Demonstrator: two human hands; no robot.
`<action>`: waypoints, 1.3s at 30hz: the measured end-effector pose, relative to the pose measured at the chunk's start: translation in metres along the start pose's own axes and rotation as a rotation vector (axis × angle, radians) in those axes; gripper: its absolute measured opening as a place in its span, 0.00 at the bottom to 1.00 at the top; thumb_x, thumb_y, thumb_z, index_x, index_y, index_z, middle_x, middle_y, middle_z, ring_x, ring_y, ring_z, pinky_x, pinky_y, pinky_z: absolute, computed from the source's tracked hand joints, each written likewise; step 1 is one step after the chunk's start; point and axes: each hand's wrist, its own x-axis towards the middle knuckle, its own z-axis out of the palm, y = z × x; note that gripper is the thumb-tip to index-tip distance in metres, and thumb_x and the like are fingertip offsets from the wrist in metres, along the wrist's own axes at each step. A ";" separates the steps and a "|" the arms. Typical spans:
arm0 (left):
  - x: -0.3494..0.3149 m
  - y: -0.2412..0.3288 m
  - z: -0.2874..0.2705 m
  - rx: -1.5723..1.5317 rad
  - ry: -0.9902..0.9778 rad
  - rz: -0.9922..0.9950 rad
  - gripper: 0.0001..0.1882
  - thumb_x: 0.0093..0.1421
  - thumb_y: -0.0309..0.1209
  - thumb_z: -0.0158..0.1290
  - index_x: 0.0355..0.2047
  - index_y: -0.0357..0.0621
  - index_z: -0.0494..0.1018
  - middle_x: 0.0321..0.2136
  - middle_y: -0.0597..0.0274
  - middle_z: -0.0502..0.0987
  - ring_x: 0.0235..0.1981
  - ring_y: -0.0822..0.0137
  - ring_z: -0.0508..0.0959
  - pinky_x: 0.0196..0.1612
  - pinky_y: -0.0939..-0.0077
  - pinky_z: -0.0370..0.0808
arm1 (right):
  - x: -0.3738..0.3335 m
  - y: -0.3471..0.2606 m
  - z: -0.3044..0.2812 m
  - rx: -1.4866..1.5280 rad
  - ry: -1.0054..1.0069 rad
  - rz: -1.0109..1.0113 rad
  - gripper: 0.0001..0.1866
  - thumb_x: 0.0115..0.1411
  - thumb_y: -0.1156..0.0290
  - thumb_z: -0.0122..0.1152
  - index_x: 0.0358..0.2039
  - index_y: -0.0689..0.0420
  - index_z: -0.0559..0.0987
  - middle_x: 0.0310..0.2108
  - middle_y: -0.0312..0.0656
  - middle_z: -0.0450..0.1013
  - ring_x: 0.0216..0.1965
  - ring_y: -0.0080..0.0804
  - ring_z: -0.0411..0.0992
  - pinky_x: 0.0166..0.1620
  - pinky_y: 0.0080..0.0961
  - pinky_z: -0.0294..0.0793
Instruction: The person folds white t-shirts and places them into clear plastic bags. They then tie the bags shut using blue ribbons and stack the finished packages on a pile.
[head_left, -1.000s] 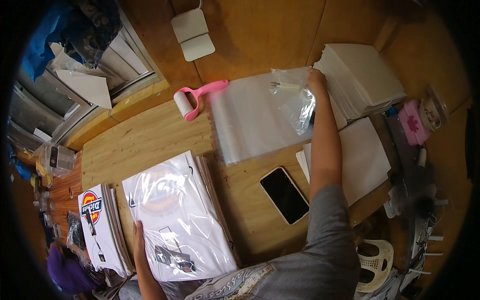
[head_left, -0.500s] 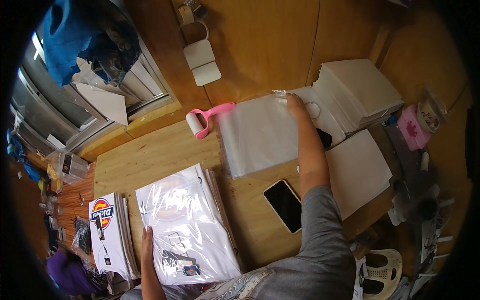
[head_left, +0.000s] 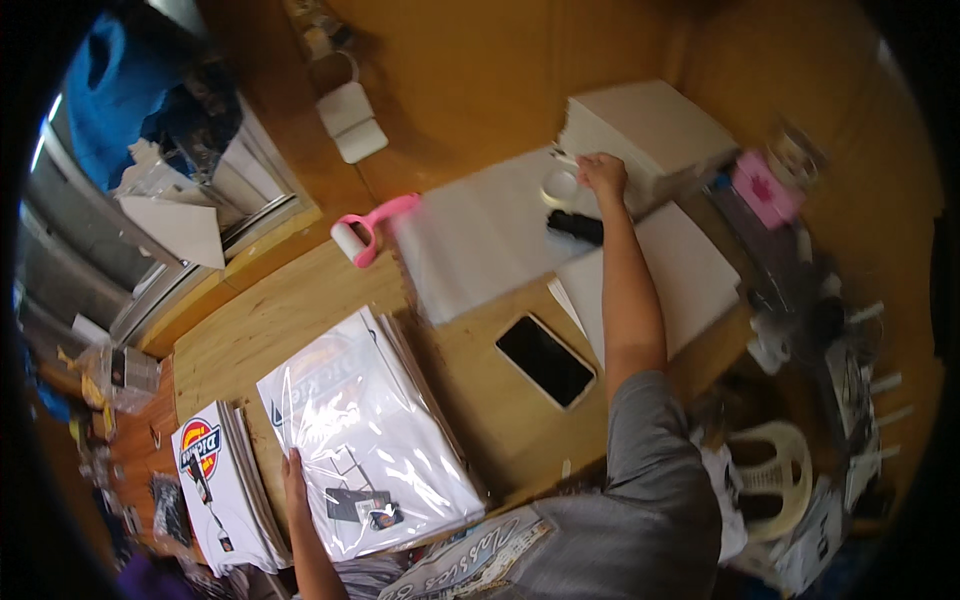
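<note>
Slanting lengthwise away-left: bagged garment (head_left: 372, 425).

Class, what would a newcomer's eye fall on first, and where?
Probably the stack of folded white garments under glossy clear plastic, at the near side of the pale wooden table, the left hand at its left edge. Then the pink-handled white lint roller, farther back, by the translucent plastic sheets.

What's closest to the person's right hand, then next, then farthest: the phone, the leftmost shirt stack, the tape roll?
1. Tape roll: just left of the right hand.
2. Phone: lower, on the table.
3. Leftmost shirt stack: far lower left.
</note>
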 end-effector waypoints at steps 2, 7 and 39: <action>0.026 -0.025 -0.005 -0.006 -0.052 0.028 0.35 0.54 0.50 0.40 0.52 0.31 0.50 0.52 0.51 0.55 0.52 0.62 0.56 0.54 0.75 0.50 | -0.036 0.010 -0.029 0.302 -0.012 -0.139 0.06 0.48 0.72 0.55 0.22 0.62 0.74 0.15 0.39 0.69 0.15 0.22 0.68 0.20 0.15 0.69; 0.018 -0.008 -0.023 -0.310 -0.313 -0.064 0.36 0.54 0.54 0.36 0.53 0.37 0.50 0.54 0.59 0.52 0.54 0.66 0.54 0.55 0.75 0.48 | -0.222 0.007 -0.065 0.934 -0.160 0.088 0.10 0.51 0.70 0.54 0.33 0.58 0.68 0.26 0.41 0.69 0.23 0.27 0.68 0.26 0.20 0.69; -0.299 0.089 0.119 0.078 -0.401 0.823 0.12 0.56 0.28 0.39 0.37 0.32 0.64 0.26 0.55 0.71 0.29 0.68 0.71 0.37 0.77 0.65 | -0.476 0.211 -0.368 -0.268 -0.101 0.279 0.09 0.47 0.68 0.56 0.26 0.60 0.71 0.18 0.42 0.70 0.22 0.29 0.67 0.29 0.24 0.65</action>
